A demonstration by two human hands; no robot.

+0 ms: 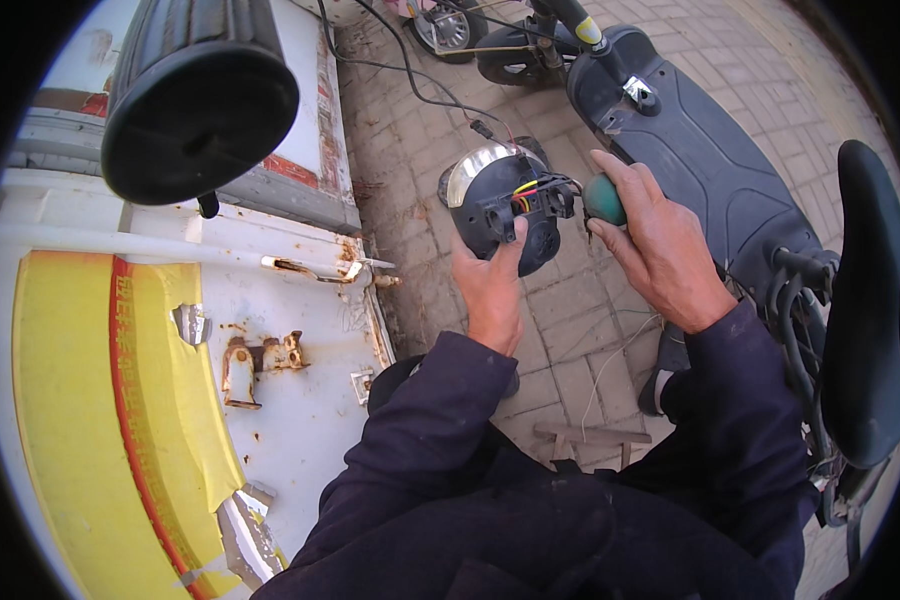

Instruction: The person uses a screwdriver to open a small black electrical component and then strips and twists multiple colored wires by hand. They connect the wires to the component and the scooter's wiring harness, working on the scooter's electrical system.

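My left hand [491, 295] is closed around the lower left side of a scooter headlight [480, 205], thumb on its black back housing. A chrome rim shows along the upper left of the lamp. Yellow, red and black wires [526, 192] come out of the housing's back. To the right of the lamp, my right hand [670, 250] grips a screwdriver by its rounded green handle [604, 200], between thumb and fingers. The handle is beside the black socket on the lamp's right side; I cannot make out whether the tip touches it.
A black scooter deck [700, 150] and seat [865, 310] are on the right. A ribbed black handlebar grip [205, 110] looms at the upper left. On the left stands a white metal panel [300, 410] with rusty latches and a yellow sheet [80, 400]. A black cable [410, 75] runs to the lamp.
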